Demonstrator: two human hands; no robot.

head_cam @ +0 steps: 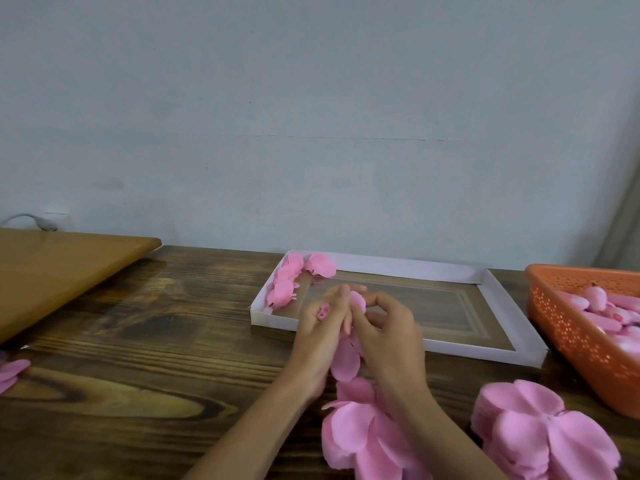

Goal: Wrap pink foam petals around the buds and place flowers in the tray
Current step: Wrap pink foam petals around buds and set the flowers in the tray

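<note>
Bud [324, 311] sat pinched between the fingers of the left hand [322, 337], its rolled tip poking out at the knuckles. Just beside it, the right hand [388, 337] gripped the upper lobe of one petal sheet [345, 362] between thumb and forefinger; the rest of the sheet hung down between both palms above the table [156, 323]. Beyond the hands lay one white tray [398, 263] with four or five finished flowers [287, 282] overlapping in its far left corner. One orange basket [571, 337] on the right held loose buds [602, 306], too heaped to count. Three petal piles lay near: centre pile [360, 434], right pile [540, 434], left-edge pile [10, 374].
</note>
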